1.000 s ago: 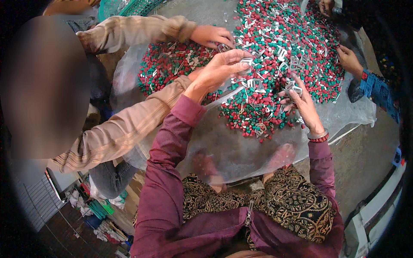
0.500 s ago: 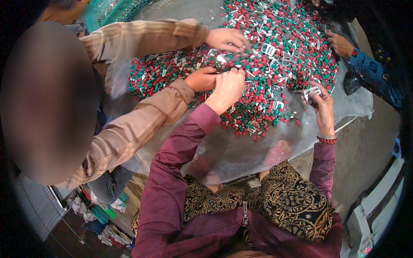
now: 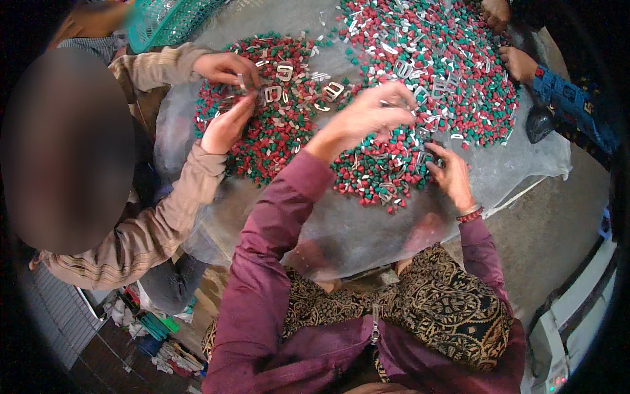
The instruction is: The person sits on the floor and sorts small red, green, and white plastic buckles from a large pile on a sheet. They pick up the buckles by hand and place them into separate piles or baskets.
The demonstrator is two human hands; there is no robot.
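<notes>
Head view: we lean over a sheet strewn with red, green and white pieces. They make up a large pile ahead of us and a smaller heap to our left; whether the two join beneath our forearm we cannot tell.

Our left hand is over the near part of the pile, thumb and fingers slightly apart; it is blurred, and we cannot tell whether anything sits in it. Our right hand is at the pile's near right edge, fingers bent; we cannot make out what, if anything, it grips.

Little looks separated so far. Colours lie mixed in both, and pale frames are scattered through the pile. More lie on the smaller heap, and one loose frame rests between the two. By our judgement, most of it remains unsorted.

A co-worker's hands meet over the smaller heap, while another person's hand reaches the pile's right edge. A green basket stands beyond.
</notes>
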